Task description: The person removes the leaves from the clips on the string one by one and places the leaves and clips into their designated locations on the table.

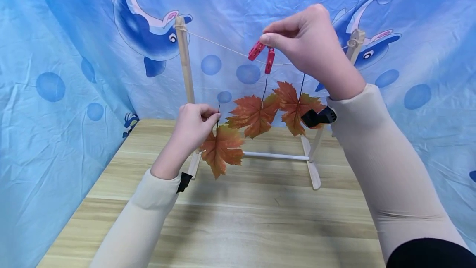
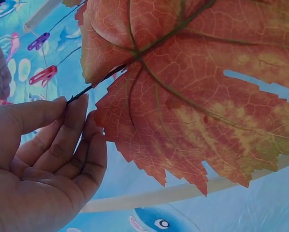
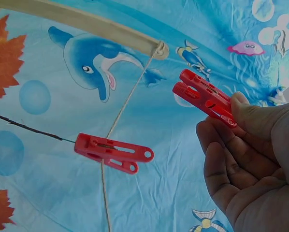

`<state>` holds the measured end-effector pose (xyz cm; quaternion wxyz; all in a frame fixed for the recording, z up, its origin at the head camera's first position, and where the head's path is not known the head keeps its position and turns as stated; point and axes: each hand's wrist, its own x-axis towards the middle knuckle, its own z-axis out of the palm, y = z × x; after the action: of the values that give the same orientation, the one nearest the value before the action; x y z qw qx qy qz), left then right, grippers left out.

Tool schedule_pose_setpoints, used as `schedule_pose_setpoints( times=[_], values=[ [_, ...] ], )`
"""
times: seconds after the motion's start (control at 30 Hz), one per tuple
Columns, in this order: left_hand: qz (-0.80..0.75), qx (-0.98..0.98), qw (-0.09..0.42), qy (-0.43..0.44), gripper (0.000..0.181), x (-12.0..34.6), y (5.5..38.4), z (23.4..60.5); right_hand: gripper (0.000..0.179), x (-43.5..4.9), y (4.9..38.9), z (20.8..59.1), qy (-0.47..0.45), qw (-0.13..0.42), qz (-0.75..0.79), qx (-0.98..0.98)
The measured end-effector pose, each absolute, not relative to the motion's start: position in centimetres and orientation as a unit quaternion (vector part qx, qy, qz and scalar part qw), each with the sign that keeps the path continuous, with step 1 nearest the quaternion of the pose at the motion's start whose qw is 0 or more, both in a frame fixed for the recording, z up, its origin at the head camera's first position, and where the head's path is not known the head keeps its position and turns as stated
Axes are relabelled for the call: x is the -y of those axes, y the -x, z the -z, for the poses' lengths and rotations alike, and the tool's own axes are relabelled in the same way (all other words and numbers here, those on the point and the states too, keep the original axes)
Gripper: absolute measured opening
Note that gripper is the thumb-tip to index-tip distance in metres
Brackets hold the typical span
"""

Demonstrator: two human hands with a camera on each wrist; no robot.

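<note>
My left hand [image 1: 191, 127] pinches the dark stem [image 2: 79, 95] of an orange-red artificial maple leaf [image 1: 223, 148], which hangs below the fingers in the head view. My right hand [image 1: 316, 49] pinches a red clothespin [image 3: 205, 96] by its handle end, its jaws pointing away from the palm. Beside it, another red clothespin [image 3: 110, 151] sits on the thin string [image 3: 127, 104] and grips the stem of a second maple leaf [image 1: 254, 115]. A third leaf [image 1: 297, 108] hangs to the right; a purple clothespin [image 2: 38, 41] shows on the string in the left wrist view.
The string runs between a left wooden post [image 1: 184, 61] and a right wooden post [image 1: 355, 46]. A pale crossbar [image 1: 277, 156] joins the stand's feet on the wood-grain table [image 1: 238, 226]. Behind hangs a blue cloth [image 1: 227, 15] printed with dolphins.
</note>
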<state>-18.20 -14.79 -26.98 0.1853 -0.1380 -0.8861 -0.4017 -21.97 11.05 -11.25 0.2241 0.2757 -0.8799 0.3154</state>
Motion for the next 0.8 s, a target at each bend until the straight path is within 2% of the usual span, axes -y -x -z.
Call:
schedule_pose_setpoints(
  times=[0.8],
  values=[
    [0.389, 0.904, 0.138, 0.111, 0.011, 16.3, 15.3, 28.6, 0.013, -15.1, 17.1, 18.4, -0.327, 0.233, -0.346, 0.848]
  ],
)
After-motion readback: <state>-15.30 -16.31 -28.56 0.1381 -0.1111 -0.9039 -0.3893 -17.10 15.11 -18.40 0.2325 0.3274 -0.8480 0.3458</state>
